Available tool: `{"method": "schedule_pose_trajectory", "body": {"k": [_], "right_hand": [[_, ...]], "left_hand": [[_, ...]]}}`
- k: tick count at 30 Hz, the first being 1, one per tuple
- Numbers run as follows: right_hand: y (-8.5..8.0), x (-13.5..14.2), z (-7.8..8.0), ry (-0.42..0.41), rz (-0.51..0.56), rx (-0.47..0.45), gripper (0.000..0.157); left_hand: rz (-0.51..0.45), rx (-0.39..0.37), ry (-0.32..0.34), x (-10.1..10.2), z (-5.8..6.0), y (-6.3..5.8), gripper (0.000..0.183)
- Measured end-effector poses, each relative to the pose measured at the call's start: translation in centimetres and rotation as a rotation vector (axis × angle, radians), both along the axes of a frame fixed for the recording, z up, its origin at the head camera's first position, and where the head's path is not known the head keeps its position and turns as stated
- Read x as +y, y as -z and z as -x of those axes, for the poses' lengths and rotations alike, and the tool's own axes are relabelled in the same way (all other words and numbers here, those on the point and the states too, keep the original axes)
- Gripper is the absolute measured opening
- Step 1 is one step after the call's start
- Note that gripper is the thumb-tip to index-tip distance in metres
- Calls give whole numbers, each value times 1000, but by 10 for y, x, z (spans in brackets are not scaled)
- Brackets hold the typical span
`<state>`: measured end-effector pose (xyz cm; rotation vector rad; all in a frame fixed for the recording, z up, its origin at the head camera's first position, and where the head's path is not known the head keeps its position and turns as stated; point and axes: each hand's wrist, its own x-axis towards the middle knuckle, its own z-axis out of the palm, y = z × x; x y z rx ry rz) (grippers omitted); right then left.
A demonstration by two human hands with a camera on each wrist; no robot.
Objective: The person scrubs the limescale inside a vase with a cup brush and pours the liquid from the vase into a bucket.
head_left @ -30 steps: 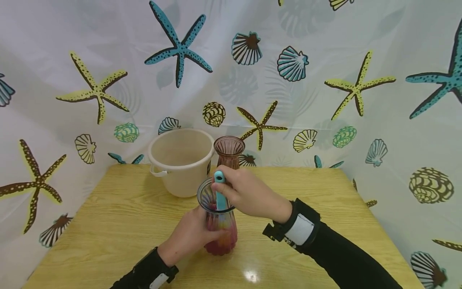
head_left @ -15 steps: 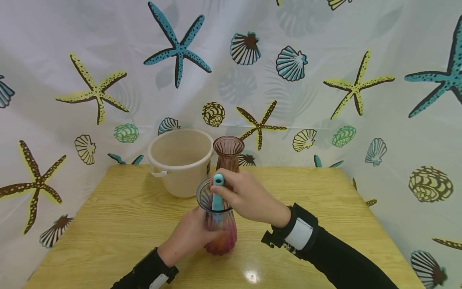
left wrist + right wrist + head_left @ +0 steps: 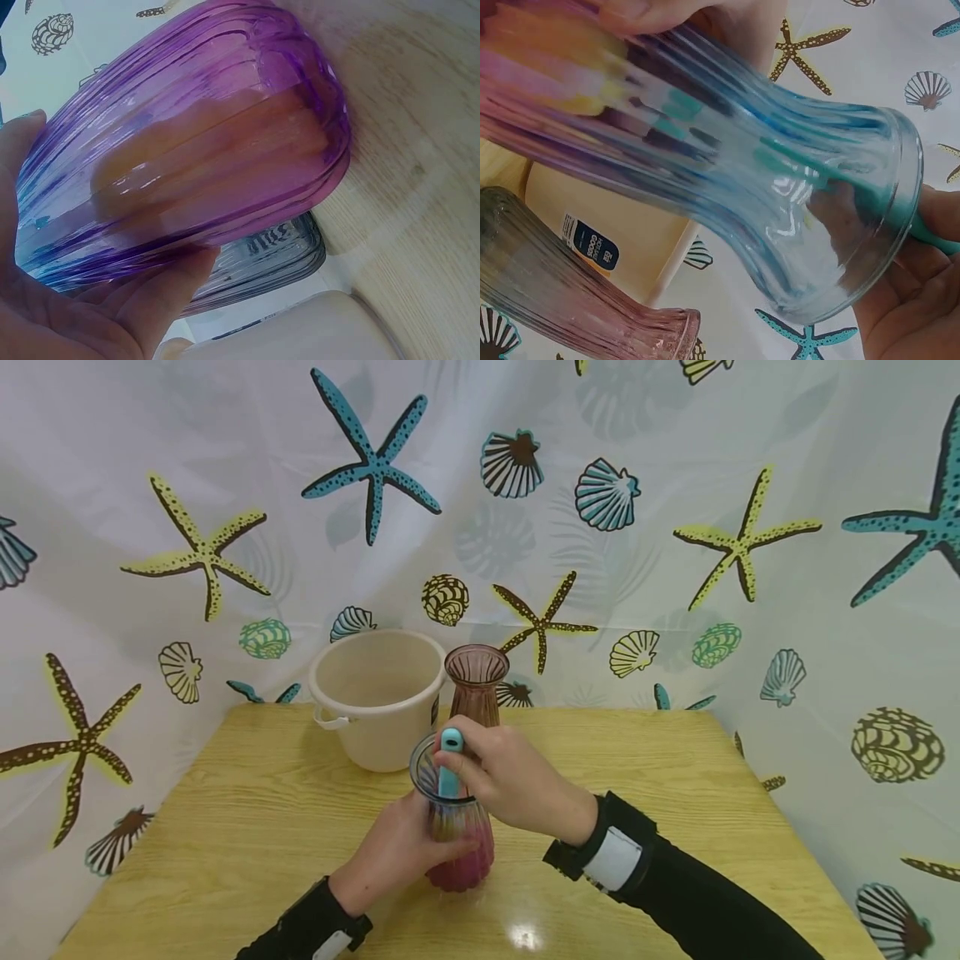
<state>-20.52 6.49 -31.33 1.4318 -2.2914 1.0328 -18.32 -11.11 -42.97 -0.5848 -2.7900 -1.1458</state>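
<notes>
Turquoise handle (image 3: pixel 448 783) sits lower in pink-blue vase (image 3: pixel 467 867), roughly along its axis; right hand (image 3: pixel 506 772) pinches handle; left hand (image 3: pixel 399 847) grips vase.

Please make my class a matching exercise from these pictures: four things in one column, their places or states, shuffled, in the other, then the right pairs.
Things
1. Cream bucket
2. Mauve vase
3. Teal handle
4. Left hand

Places or states
A. In the fingers of the right hand, reaching down into a vase's mouth
B. Ribbed glass, held by neither hand
C. Gripping the pink-and-blue vase
D. Has a dark label on its side

Right pairs
1-D, 2-B, 3-A, 4-C
</notes>
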Motion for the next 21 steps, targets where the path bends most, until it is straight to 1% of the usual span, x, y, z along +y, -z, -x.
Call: {"method": "schedule_pose_trajectory", "body": {"k": [6,10,14,21], "right_hand": [[-2,5,2,29,-33,42,8],[-6,8,5,41,-67,63,11],[-11,9,8,52,-86,60,13],[-14,10,10,37,-77,19,11]], "left_hand": [[-13,-1,8,0,1,1,94],[-18,3,2,0,2,0,90],[-15,-10,11,-1,2,0,85],[4,-20,49,-2,2,-1,87]]}}
